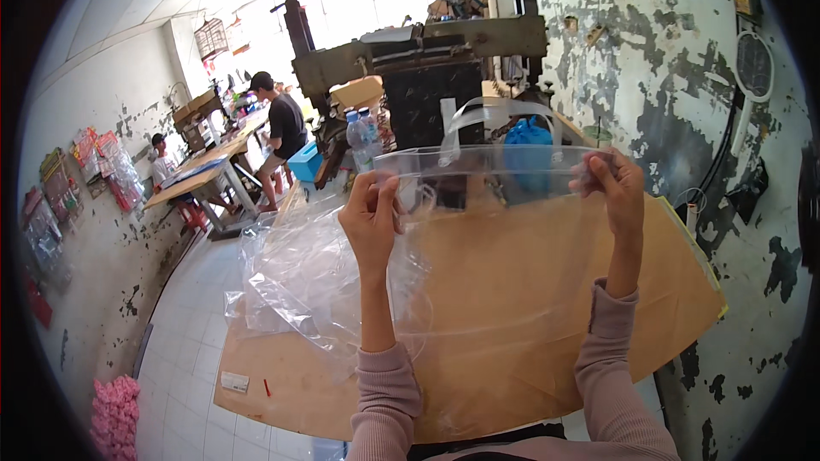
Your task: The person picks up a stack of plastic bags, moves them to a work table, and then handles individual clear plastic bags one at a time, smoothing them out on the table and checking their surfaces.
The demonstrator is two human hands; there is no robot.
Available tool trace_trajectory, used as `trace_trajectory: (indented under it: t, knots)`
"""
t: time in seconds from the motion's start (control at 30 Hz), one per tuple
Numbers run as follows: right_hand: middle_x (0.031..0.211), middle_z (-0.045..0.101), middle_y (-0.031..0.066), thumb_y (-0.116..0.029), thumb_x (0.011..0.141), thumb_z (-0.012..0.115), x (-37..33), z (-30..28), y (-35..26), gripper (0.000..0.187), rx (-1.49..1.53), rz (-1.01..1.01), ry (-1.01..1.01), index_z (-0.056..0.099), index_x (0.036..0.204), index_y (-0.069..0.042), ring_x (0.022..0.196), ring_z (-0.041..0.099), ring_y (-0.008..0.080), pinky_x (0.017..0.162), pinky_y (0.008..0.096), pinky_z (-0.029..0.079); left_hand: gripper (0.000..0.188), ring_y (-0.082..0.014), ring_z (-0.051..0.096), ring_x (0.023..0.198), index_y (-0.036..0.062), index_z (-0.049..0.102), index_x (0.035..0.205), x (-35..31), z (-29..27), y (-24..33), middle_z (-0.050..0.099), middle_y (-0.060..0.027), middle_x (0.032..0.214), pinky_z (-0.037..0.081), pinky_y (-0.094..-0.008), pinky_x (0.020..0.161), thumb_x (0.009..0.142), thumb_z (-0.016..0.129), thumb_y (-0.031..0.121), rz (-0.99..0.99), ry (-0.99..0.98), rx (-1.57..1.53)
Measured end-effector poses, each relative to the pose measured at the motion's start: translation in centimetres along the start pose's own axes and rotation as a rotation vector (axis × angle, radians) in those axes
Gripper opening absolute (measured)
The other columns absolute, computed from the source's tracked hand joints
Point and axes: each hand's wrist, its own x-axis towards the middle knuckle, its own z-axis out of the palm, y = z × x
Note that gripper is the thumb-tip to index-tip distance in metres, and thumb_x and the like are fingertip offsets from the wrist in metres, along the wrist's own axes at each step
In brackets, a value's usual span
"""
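Now holds up a clear bag [495, 235], pulled wide!
Pinches its top edge in a curled left hand [372, 209] and a curled right hand [613, 183], over the brown table [670, 290], beside crumpled plastic [299, 282].

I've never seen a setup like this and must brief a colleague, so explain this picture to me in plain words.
There is no robot here: a person works with bare hands. The single picture comes from a wide fisheye camera on that person's head, looking down, so straight edges bend near the rim. The left hand and right hand pinch the upper edge of what looks like a clear plastic bag with a loop handle. On the brown table lie crumpled clear plastic, a small white slip and a thin red object. Beyond stands a dark metal machine.
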Motion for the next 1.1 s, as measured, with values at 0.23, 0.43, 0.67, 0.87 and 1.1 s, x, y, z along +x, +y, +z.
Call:
trace_trajectory:
  t: [0.23,0.43,0.67,0.87,1.1]
  knots:
    - [0.078,0.062,0.0137,-0.022,0.085,0.051,0.6,-0.5,0.9,0.027,-0.064,0.024,-0.059,0.055,0.096,0.002,0.058,0.062,0.0169,0.046,0.021,0.047,0.009,-0.0021,0.039,0.035,0.0054,0.052,0.081,0.4,-0.3,-1.9,0.045,0.0013,0.046,0.027,-0.0169,0.03,0.082,0.057,0.013,0.149,0.104,0.149]
    - [0.08,0.061,0.0158,-0.02,0.087,0.048,0.6,-0.2,0.9,0.027,-0.063,-0.039,-0.039,0.054,0.101,0.003,0.047,0.056,0.015,0.04,0.0213,0.045,0.012,-0.0021,0.039,0.035,0.0064,0.05,0.083,0.2,-0.1,-1.2,0.045,0.0017,0.047,0.028,-0.0169,0.031,0.082,0.057,0.016,-0.008,0.08,0.103]
    - [0.075,0.063,0.0131,-0.015,0.087,0.046,0.7,-1.1,1.4,0.023,-0.146,-0.18,0.09,0.057,0.1,0.002,0.03,0.035,0.0021,0.027,0.0183,0.023,0.024,-0.0166,0.057,0.082,0.0042,0.047,0.103,-0.2,0.9,-1.7,0.058,-0.0116,0.09,0.048,-0.0258,0.061,0.084,0.052,0.017,-0.328,-0.277,-0.66]
    - [0.08,0.063,0.0121,-0.015,0.088,0.045,0.5,-1.0,0.9,0.024,-0.207,-0.133,0.02,0.056,0.101,0.001,0.031,0.04,0.0039,0.026,0.018,0.024,0.049,-0.0351,0.046,0.108,0.001,0.028,0.129,0.2,0.5,-0.8,0.041,-0.0223,0.122,0.047,-0.045,0.08,0.086,0.046,0.018,-0.573,-0.519,-0.796]
    - [0.086,0.061,0.0134,-0.019,0.088,0.044,0.5,-1.3,0.8,0.027,-0.088,-0.068,-0.062,0.055,0.104,0.0,0.034,0.047,0.007,0.026,0.0171,0.028,0.046,-0.0357,0.048,0.105,0.0013,0.029,0.128,0.3,0.1,-1.2,0.041,-0.0232,0.121,0.049,-0.0436,0.077,0.088,0.042,0.021,-0.557,-0.517,-0.868]
